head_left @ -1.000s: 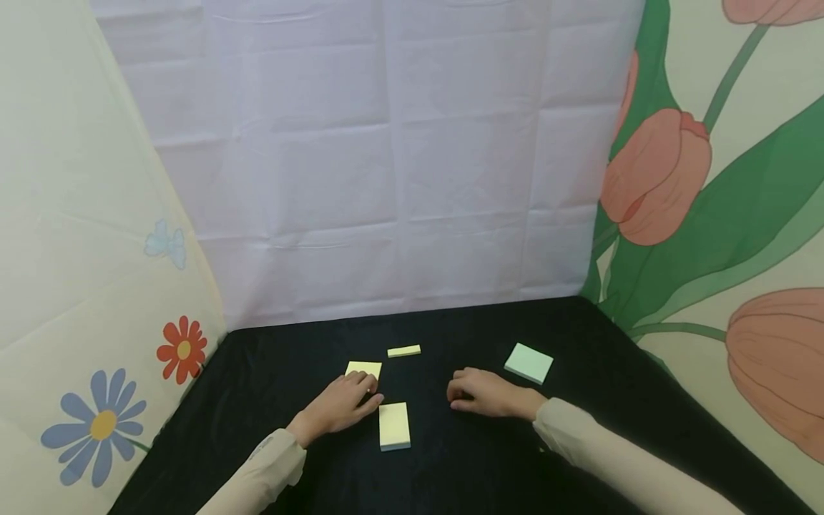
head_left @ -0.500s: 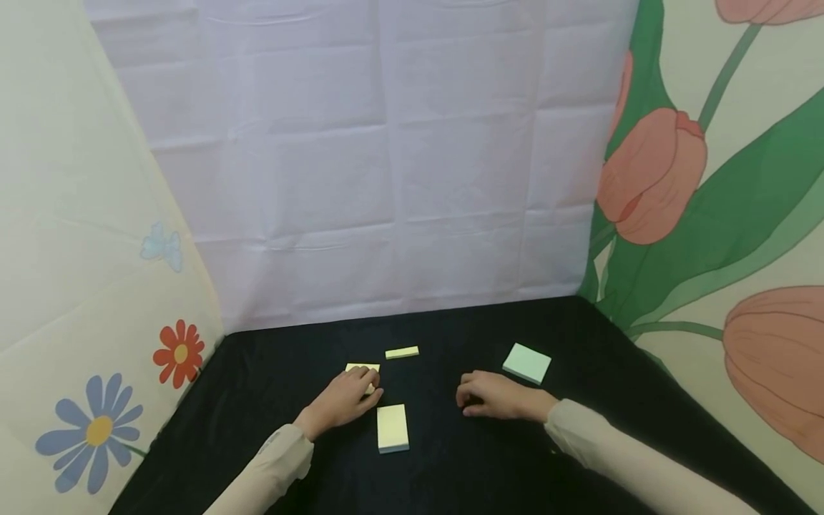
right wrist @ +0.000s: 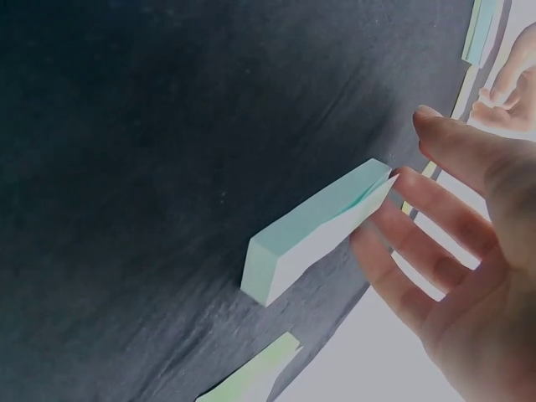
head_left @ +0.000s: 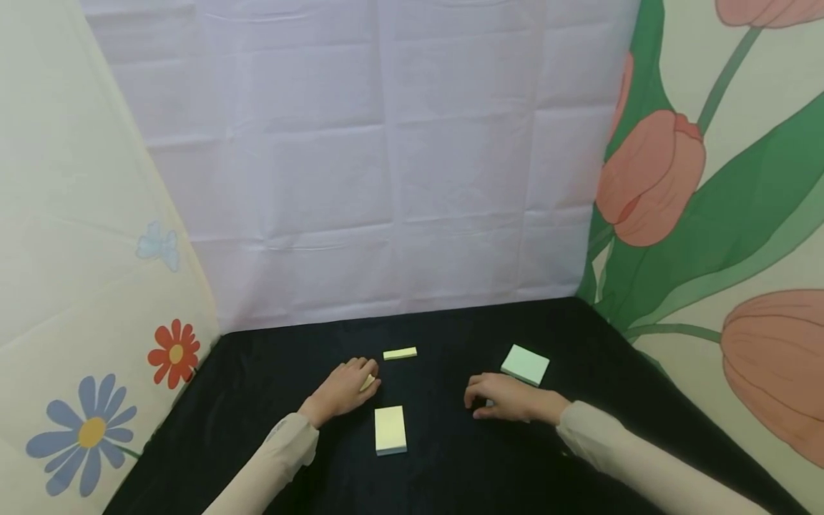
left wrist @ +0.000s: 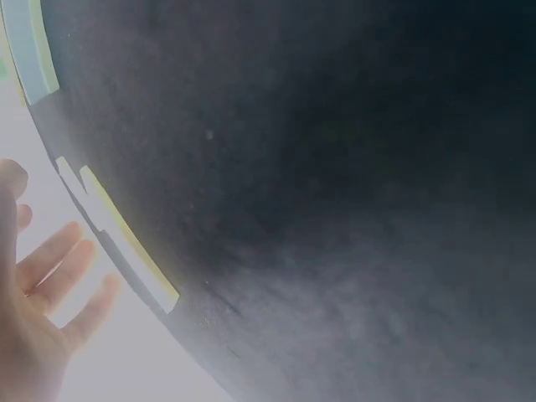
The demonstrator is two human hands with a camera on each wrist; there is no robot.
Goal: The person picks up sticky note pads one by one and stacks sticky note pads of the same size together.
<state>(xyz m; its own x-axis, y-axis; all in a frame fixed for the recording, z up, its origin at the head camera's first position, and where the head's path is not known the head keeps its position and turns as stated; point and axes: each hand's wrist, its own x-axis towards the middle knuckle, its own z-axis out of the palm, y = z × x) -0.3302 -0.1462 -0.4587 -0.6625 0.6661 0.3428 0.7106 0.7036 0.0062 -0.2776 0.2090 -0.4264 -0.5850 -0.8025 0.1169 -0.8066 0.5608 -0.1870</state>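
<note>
In the head view, my left hand (head_left: 344, 386) lies over a yellow sticky-note pad (head_left: 368, 383), most of which it hides. Its fingers look loosely spread in the left wrist view, near the yellow pad's edge. My right hand (head_left: 505, 395) is over a pale blue sticky-note pad (head_left: 490, 403), which is mostly covered in the head view. From the right wrist, this blue pad (right wrist: 318, 226) shows fully, its top sheets slightly lifted at one corner. The fingertips are at that corner; the thumb stands apart. Whether they touch it is hard to tell.
A thicker pad with a yellow top (head_left: 390, 430) lies between the hands, towards me. Behind it is a narrow yellow pad (head_left: 400, 353). A light green pad (head_left: 525, 365) sits just behind my right hand. Black cloth (head_left: 450, 472) covers the table; a white sheet (head_left: 386, 179) hangs behind.
My left hand has moved slightly forward, covering more of the yellow pad. My right hand has shifted to the right, and a bit of the blue pad now shows beneath it.
</note>
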